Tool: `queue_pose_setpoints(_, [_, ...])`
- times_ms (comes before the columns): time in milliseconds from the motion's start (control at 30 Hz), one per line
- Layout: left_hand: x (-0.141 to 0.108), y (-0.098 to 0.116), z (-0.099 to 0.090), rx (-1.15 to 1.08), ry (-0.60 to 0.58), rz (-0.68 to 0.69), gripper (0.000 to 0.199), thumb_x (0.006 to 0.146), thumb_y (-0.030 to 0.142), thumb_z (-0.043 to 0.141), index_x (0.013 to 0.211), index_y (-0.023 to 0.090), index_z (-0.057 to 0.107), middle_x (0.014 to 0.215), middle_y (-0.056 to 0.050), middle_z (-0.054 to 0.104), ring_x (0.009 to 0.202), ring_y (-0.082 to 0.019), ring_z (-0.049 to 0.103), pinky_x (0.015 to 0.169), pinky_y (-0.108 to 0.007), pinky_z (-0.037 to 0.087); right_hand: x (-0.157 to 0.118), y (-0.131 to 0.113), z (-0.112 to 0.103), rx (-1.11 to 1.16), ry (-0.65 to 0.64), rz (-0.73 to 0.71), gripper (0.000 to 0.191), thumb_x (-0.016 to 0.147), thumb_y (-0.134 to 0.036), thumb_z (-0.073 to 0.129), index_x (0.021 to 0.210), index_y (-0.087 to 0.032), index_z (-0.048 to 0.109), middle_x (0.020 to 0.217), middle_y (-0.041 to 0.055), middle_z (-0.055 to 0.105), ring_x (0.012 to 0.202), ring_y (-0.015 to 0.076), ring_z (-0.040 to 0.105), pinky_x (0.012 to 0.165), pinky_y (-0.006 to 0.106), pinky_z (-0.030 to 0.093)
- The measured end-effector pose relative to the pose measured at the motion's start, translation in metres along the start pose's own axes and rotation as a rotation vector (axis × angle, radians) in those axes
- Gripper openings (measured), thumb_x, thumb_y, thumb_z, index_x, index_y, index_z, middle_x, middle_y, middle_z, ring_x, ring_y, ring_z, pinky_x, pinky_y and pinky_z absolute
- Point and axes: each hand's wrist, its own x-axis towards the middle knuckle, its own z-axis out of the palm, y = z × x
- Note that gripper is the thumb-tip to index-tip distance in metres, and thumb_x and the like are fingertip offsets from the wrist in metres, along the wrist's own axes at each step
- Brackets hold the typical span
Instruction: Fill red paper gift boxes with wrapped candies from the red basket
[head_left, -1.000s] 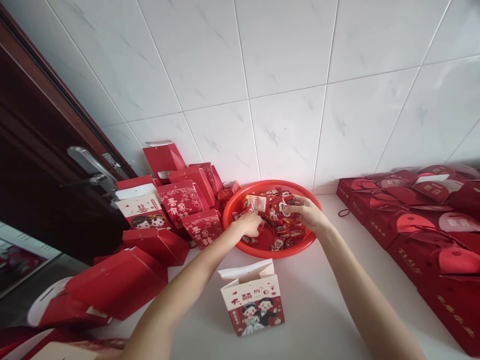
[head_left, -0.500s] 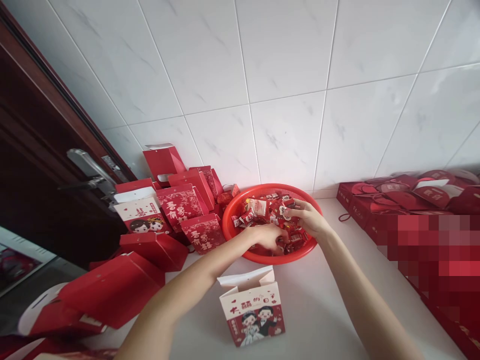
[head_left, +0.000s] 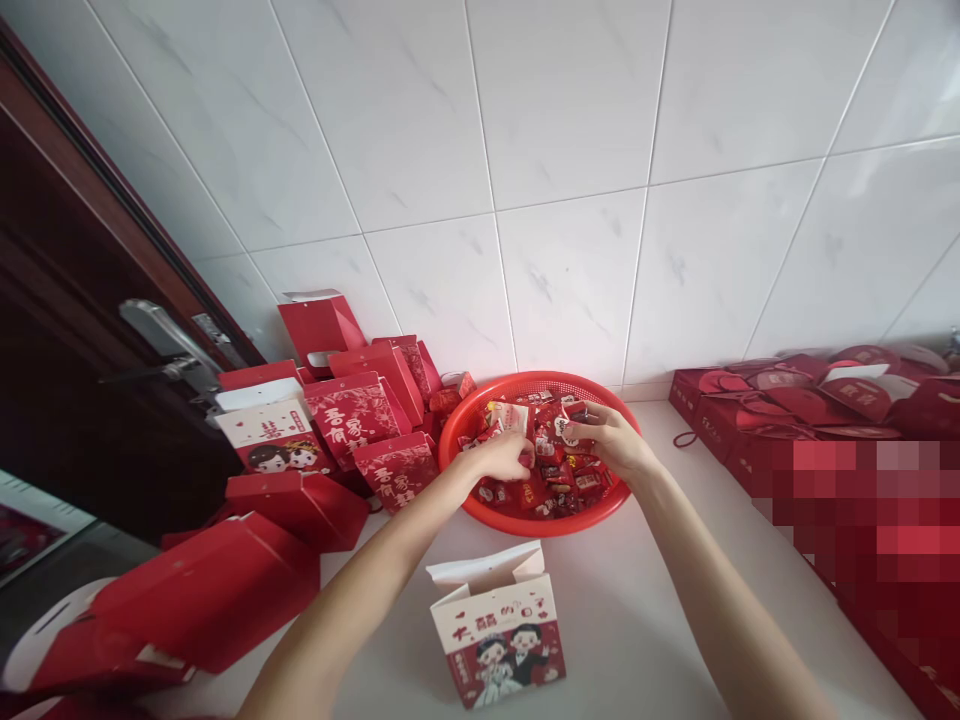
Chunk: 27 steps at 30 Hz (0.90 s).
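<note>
An oval red plastic basket (head_left: pixel 551 526) holds many wrapped candies (head_left: pixel 553 476), mostly in red wrappers. My left hand (head_left: pixel 504 458) is inside the basket at its left, fingers bent and drawn together over the candies; what they pinch, if anything, is hidden. At the basket's right side my right hand (head_left: pixel 613 440) is closed on red-wrapped candy (head_left: pixel 576 418) between thumb and fingers. In front of the basket stands a white and red paper gift box (head_left: pixel 501 640), printed with a cartoon couple, its top flaps open.
Several red gift boxes (head_left: pixel 352 425) are crowded at the left, near a dark door with a metal handle (head_left: pixel 166 340). Rows of dark red boxes (head_left: pixel 720 420) line the right side. A tiled wall (head_left: pixel 570 280) rises behind the white tabletop (head_left: pixel 637 620).
My left hand has moved up and left within the basket, uncovering candies at the front. My right hand stays nearly in place. The view has shifted slightly.
</note>
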Motion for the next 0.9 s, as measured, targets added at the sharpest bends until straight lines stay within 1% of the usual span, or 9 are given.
queue_pose_setpoints(100, [-0.002, -0.003, -0.001, 0.003, 0.041, 0.013, 0.025, 0.071, 0.008, 0.067, 0.092, 0.018, 0.076, 0.099, -0.006, 0.075, 0.089, -0.023, 0.069, 0.070, -0.027, 0.048, 0.000, 0.000, 0.001, 0.025, 0.021, 0.008, 0.035, 0.050, -0.023, 0.089, 0.081, -0.021, 0.073, 0.079, 0.0008, 0.071, 0.074, 0.0194, 0.067, 0.069, 0.034, 0.057])
queue_pose_setpoints(167, [-0.001, 0.002, 0.000, 0.010, 0.062, 0.092, 0.027, 0.072, 0.010, 0.070, 0.095, 0.021, 0.077, 0.104, -0.005, 0.076, 0.099, -0.024, 0.068, 0.085, -0.029, 0.049, 0.001, 0.000, 0.001, 0.025, 0.027, 0.006, 0.035, 0.049, -0.023, 0.089, 0.079, -0.020, 0.072, 0.078, 0.0006, 0.070, 0.075, 0.0192, 0.066, 0.069, 0.033, 0.057])
queue_pose_setpoints(267, [0.004, 0.016, 0.002, 0.022, 0.074, 0.303, 0.028, 0.078, 0.024, 0.075, 0.106, 0.024, 0.078, 0.107, -0.004, 0.076, 0.105, -0.025, 0.067, 0.099, -0.033, 0.047, 0.003, 0.002, -0.001, 0.023, 0.049, -0.019, 0.033, 0.049, -0.025, 0.088, 0.077, -0.020, 0.070, 0.075, 0.0002, 0.069, 0.073, 0.0178, 0.064, 0.067, 0.032, 0.054])
queue_pose_setpoints(367, [0.010, 0.033, 0.006, 0.083, 0.006, 0.417, 0.048, 0.083, 0.043, 0.074, 0.128, 0.028, 0.070, 0.125, -0.009, 0.068, 0.108, -0.028, 0.066, 0.094, -0.035, 0.050, 0.004, 0.003, -0.003, 0.025, 0.083, -0.056, 0.031, 0.051, -0.026, 0.087, 0.076, -0.020, 0.068, 0.074, -0.0004, 0.067, 0.070, 0.0160, 0.062, 0.065, 0.031, 0.051])
queue_pose_setpoints(433, [0.015, 0.043, 0.010, 0.183, -0.061, 0.420, 0.055, 0.085, 0.047, 0.071, 0.137, 0.031, 0.064, 0.128, -0.012, 0.064, 0.105, -0.030, 0.066, 0.088, -0.035, 0.051, 0.003, 0.002, -0.003, 0.024, 0.106, -0.066, 0.030, 0.052, -0.026, 0.086, 0.075, -0.020, 0.068, 0.075, -0.0007, 0.067, 0.069, 0.0153, 0.061, 0.064, 0.030, 0.050])
queue_pose_setpoints(500, [0.019, 0.051, 0.013, 0.277, -0.098, 0.403, 0.052, 0.087, 0.045, 0.068, 0.138, 0.033, 0.063, 0.123, -0.012, 0.063, 0.100, -0.030, 0.067, 0.084, -0.035, 0.051, 0.003, 0.002, -0.002, 0.024, 0.121, -0.065, 0.030, 0.051, -0.026, 0.085, 0.075, -0.020, 0.068, 0.075, -0.0007, 0.067, 0.068, 0.0149, 0.060, 0.062, 0.029, 0.049])
queue_pose_setpoints(600, [0.026, 0.059, 0.014, 0.335, -0.087, 0.372, 0.051, 0.085, 0.042, 0.070, 0.136, 0.033, 0.064, 0.124, -0.012, 0.064, 0.102, -0.032, 0.067, 0.084, -0.037, 0.051, 0.003, 0.001, -0.001, 0.032, 0.138, -0.059, 0.030, 0.050, -0.025, 0.085, 0.074, -0.020, 0.067, 0.072, -0.0009, 0.066, 0.065, 0.0143, 0.059, 0.058, 0.027, 0.047])
queue_pose_setpoints(767, [0.034, 0.060, 0.009, 0.302, -0.064, 0.245, 0.056, 0.079, 0.030, 0.075, 0.134, 0.032, 0.065, 0.135, -0.011, 0.064, 0.103, -0.034, 0.068, 0.082, -0.038, 0.052, 0.003, 0.001, -0.001, 0.038, 0.121, -0.056, 0.029, 0.051, -0.026, 0.085, 0.071, -0.020, 0.065, 0.073, -0.0001, 0.066, 0.067, 0.0167, 0.062, 0.063, 0.032, 0.051])
queue_pose_setpoints(900, [0.032, 0.055, 0.003, 0.223, -0.078, 0.186, 0.038, 0.087, 0.033, 0.067, 0.125, 0.032, 0.071, 0.129, -0.006, 0.069, 0.106, -0.030, 0.069, 0.086, -0.034, 0.052, 0.002, 0.000, 0.000, 0.042, 0.127, -0.067, 0.028, 0.050, -0.025, 0.086, 0.069, -0.021, 0.065, 0.074, -0.0006, 0.066, 0.069, 0.0163, 0.062, 0.068, 0.034, 0.053])
